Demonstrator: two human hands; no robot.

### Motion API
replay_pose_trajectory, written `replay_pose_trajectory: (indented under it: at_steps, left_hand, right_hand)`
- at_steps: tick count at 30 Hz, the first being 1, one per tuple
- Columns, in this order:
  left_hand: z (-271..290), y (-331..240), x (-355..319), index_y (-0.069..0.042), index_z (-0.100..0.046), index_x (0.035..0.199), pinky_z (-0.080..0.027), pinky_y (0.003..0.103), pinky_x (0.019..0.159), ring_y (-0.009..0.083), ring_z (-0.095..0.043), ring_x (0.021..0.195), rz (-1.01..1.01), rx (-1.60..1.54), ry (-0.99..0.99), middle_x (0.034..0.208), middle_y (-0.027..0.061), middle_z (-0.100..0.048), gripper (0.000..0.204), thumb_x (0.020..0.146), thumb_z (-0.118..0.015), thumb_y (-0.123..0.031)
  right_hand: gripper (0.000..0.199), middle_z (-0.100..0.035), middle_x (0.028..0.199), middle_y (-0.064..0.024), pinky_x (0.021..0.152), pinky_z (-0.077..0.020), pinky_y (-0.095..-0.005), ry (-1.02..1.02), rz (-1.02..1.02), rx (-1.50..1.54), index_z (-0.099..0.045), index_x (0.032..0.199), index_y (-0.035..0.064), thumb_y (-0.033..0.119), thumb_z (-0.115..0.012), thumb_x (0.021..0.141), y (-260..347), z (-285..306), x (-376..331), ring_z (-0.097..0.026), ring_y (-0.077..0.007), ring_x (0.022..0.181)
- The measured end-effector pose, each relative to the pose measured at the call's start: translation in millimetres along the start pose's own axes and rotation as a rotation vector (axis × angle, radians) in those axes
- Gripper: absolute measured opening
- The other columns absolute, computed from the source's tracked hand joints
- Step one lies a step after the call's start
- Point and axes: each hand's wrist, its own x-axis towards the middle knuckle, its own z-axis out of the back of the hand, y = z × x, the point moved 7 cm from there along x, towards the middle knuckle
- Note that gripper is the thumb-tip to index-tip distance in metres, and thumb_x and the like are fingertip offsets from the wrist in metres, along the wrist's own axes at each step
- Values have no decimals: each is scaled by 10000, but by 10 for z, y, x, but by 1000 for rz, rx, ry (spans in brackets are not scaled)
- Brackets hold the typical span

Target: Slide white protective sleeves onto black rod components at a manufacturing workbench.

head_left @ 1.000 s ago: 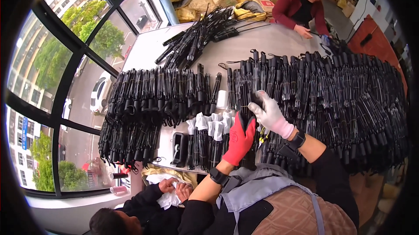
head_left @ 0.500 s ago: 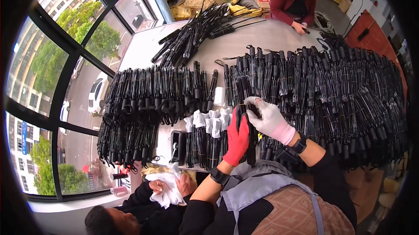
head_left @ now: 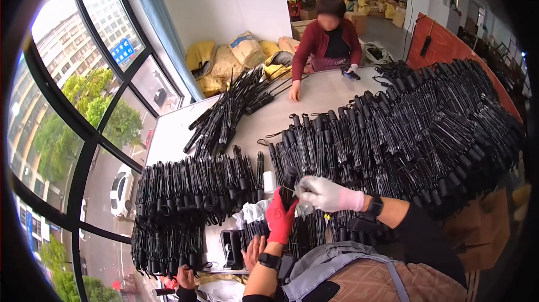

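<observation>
My left hand [head_left: 281,219], in a red glove, is wrapped round a black folding umbrella frame [head_left: 288,194] held upright over the table's near side. My right hand [head_left: 325,194], in a white glove with a pink cuff, is closed in a pinch beside the frame's upper part. A thin light line, perhaps a band, shows at those fingertips, too fine to name. Just left of the held frame stands a small white cylinder [head_left: 269,182]. Below my hands lie more frames, some with white wrapping [head_left: 251,213] over their ends.
Rows of black umbrella frames [head_left: 193,181] cover the left of the table; a larger mass [head_left: 387,133] fills the right. A loose heap [head_left: 227,111] lies farther back. A black tray [head_left: 230,246] sits near the front edge. Close by are a co-worker's hands [head_left: 255,252]. Another person [head_left: 328,44] stands opposite.
My view has tilted up. My right hand has closed into a pinch at the frame. The near co-worker's hands have left the white cloth; one is at the left frames. The person opposite has straightened.
</observation>
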Motion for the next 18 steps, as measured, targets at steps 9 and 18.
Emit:
replay_pose_trajectory:
  at_steps: [9, 18]
  left_hand:
    - [339, 186, 152, -50, -629, 1111, -515, 355, 783, 205, -648, 881, 20, -365, 578, 948, 90, -682, 369, 794, -748, -193]
    - [448, -697, 492, -3, -431, 1352, -489, 451, 936, 247, -620, 963, -149, -1464, 577, 1090, 141, -610, 629, 919, -602, -426]
  right_hand:
    - [259, -608, 698, -18, 441, -415, -235, -52, -243, 1159, -650, 1010, 8, 170, -450, 994, -316, 403, -418, -539, -100, 540]
    - [404, -656, 820, -78, 630, -502, -357, 587, -495, 1727, -602, 1041, 31, 417, -518, 953, 88, -878, -536, -653, -263, 713]
